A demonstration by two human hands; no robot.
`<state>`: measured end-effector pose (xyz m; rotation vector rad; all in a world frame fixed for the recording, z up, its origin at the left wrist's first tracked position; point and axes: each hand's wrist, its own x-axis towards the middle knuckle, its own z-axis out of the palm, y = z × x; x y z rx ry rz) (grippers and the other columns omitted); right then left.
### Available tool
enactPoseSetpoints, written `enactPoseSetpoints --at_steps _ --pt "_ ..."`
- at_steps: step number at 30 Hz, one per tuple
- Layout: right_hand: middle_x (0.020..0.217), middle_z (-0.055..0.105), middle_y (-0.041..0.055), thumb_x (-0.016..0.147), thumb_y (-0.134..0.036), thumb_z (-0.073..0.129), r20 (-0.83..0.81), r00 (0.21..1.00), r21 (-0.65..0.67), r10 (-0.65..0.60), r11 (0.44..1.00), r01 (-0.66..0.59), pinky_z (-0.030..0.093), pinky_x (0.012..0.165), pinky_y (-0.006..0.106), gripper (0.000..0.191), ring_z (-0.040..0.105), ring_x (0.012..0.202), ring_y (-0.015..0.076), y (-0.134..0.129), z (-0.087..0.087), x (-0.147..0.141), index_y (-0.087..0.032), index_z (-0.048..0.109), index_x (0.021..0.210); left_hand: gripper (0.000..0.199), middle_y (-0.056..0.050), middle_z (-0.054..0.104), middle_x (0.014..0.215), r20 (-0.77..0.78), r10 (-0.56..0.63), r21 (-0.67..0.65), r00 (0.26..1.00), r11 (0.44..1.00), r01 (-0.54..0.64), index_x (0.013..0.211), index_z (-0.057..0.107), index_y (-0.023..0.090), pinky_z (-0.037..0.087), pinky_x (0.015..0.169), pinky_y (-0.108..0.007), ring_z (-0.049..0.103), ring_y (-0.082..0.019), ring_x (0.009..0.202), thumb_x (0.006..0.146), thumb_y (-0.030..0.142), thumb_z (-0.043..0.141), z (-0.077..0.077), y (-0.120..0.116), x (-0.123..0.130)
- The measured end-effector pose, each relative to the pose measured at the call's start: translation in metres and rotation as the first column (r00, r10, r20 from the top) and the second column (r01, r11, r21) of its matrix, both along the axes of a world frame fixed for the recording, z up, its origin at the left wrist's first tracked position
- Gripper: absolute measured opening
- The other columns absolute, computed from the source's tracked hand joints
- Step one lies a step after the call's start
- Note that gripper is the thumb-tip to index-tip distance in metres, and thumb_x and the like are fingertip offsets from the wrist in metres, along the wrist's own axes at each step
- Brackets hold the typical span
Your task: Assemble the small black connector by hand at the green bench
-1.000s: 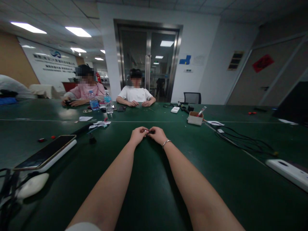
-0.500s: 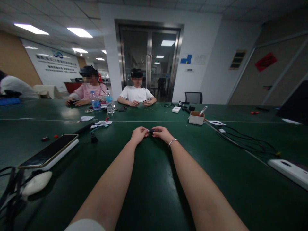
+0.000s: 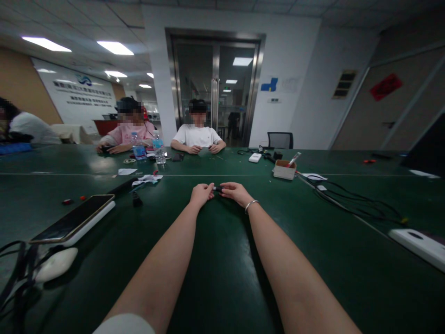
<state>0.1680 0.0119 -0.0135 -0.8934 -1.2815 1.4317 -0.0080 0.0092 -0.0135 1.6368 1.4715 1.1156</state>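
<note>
A small black object with a lighter left end spans the gap between my two hands, over the middle of the green table. My left hand pinches its left end between thumb and fingers. On the other side, my right hand has its fingers closed on the right end. A silver bracelet circles my right wrist. The fingers hide part of the object, and it is too small to identify.
At left lie a phone on a white block, a white mouse and a black piece. Bottles stand farther back. A small box and cables are at right. People sit across the table.
Slightly more of the black object shows between my hands, which are nearly in the same place. The view has shifted a little.
</note>
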Motion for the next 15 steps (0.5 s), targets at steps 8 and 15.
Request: enactPoseSetpoints --at_steps 8,15 --pt "0.081 0.068 0.0043 0.072 0.002 0.066 -0.003 1.000 -0.004 0.006 1.000 -0.006 0.058 0.074 0.024 0.025 0.069 0.070 0.0111 -0.0020 0.0018 0.0009 -0.012 0.066 0.093 0.042 -0.006 0.066 0.059 -0.007 0.012 -0.010 1.000 1.000 -0.012 0.070 0.063 0.013 0.044 0.050 -0.022 0.057 -0.011 0.049 0.083 0.050 0.049 0.0033 -0.0027 0.0012" --pt "0.079 0.068 0.0058 0.074 -0.001 0.067 -0.010 0.999 -0.029 -0.034 0.999 0.034 0.059 0.063 0.020 0.018 0.068 0.064 0.0109 -0.0034 0.0042 -0.0007 -0.009 0.065 0.090 0.036 -0.005 0.066 0.064 0.045 -0.052 -0.004 0.998 0.999 0.053 0.077 0.064 0.013 0.044 0.052 -0.022 0.058 -0.011 0.054 0.082 0.046 0.052 -0.0027 0.0039 -0.0023"
